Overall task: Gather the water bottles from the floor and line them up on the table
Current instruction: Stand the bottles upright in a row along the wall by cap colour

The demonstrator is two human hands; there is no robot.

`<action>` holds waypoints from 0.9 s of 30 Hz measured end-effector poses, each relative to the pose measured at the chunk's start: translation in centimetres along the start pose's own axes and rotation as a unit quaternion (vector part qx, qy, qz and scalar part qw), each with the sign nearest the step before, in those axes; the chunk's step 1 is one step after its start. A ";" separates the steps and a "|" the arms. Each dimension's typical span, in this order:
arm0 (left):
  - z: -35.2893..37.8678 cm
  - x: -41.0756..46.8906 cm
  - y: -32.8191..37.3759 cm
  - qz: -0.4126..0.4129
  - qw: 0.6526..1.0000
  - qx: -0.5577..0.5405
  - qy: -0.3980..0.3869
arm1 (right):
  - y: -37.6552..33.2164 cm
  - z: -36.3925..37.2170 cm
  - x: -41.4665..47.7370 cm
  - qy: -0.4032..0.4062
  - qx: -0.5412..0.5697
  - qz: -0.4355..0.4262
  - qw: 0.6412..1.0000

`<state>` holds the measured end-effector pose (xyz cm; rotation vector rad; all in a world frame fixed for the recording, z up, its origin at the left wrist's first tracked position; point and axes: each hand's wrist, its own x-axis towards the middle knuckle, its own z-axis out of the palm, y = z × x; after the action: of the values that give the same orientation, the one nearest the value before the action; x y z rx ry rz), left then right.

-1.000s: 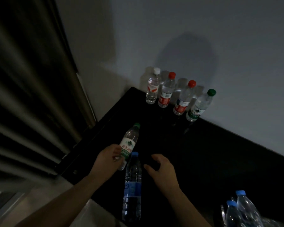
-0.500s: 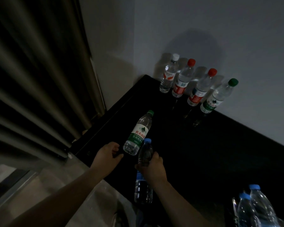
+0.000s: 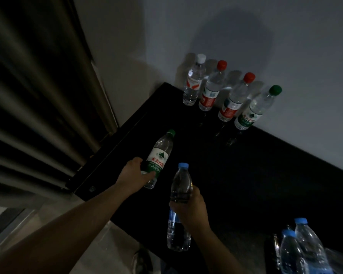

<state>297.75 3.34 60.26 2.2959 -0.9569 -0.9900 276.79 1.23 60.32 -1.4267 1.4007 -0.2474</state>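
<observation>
Black table (image 3: 255, 175) stood in a dim corner, against a grey wall (image 3: 285, 46) and beside a curtain (image 3: 28, 95). Four upright bottles (image 3: 231, 104) lined its far edge. The left hand (image 3: 133, 175) gripped a green-capped bottle (image 3: 158, 155) and the right hand (image 3: 192, 206) gripped a blue-capped bottle (image 3: 181, 182), both at the near edge. Two other bottles (image 3: 305, 244) were at lower right.

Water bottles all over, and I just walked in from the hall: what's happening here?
A person is lining bottles up on the black table. The left hand grips a green-capped bottle, the right hand a blue-capped bottle. A row of four bottles already stands by the wall, and two more blue-capped bottles show at lower right.
</observation>
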 end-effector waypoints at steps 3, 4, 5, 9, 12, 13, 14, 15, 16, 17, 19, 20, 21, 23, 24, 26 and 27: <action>0.8 1.2 1.5 -0.018 0.999 0.028 -0.014 | 0.0 -2.1 0.5 0.007 0.026 -0.004 1.000; 1.1 1.5 2.0 -0.025 0.999 0.034 -0.018 | 0.0 -2.7 0.8 0.010 0.034 -0.002 0.999; 1.4 1.9 2.4 -0.032 0.998 0.040 -0.022 | 0.1 -3.3 1.0 0.012 0.041 -0.001 0.999; 2.0 3.1 3.8 -0.048 0.997 0.036 -0.045 | 0.8 -5.1 2.4 0.012 0.064 0.004 0.998; 1.9 4.2 4.6 -0.058 0.996 0.029 -0.058 | 1.3 -6.4 3.3 0.005 0.086 0.007 0.996; 1.8 4.5 4.7 -0.062 0.996 0.020 -0.063 | 1.4 -6.9 3.6 0.004 0.093 0.006 0.996; 1.7 4.7 4.8 -0.066 0.995 0.005 -0.071 | 1.5 -7.4 3.7 0.005 0.101 0.005 0.995; 1.7 4.8 5.0 -0.070 0.994 -0.010 -0.081 | 1.5 -7.9 3.8 0.007 0.110 0.005 0.994; 1.8 4.9 5.1 -0.073 0.993 -0.020 -0.090 | 1.5 -8.5 3.9 0.008 0.121 0.002 0.993; 2.1 4.8 5.5 -0.075 0.992 -0.029 -0.094 | 1.4 -9.2 4.0 0.009 0.131 -0.005 0.991; 2.9 4.6 6.6 -0.069 0.992 -0.051 -0.087 | 1.2 -10.7 4.3 0.011 0.138 -0.023 0.990; 3.4 4.4 7.4 -0.061 0.993 -0.062 -0.081 | 1.1 -11.5 4.5 0.015 0.138 -0.034 0.990; 3.9 4.2 8.4 -0.051 0.993 -0.070 -0.078 | 1.0 -12.4 4.7 0.021 0.139 -0.044 0.989; 4.7 4.0 10.9 -0.026 0.993 -0.078 -0.083 | 0.9 -14.1 5.1 0.038 0.143 -0.059 0.987; 5.1 4.0 12.2 -0.013 0.993 -0.081 -0.087 | 0.8 -15.0 5.3 0.048 0.148 -0.063 0.986; 6.2 4.0 15.0 0.014 0.992 -0.083 -0.098 | 0.9 -16.8 5.7 0.075 0.157 -0.069 0.982; 6.8 4.1 16.4 0.023 0.991 -0.080 -0.103 | 0.9 -17.8 5.9 0.093 0.157 -0.073 0.980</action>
<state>287.83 -11.32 64.49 2.0612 -0.9686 -1.2566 264.56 -12.51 63.91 -1.2658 1.3372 -0.6822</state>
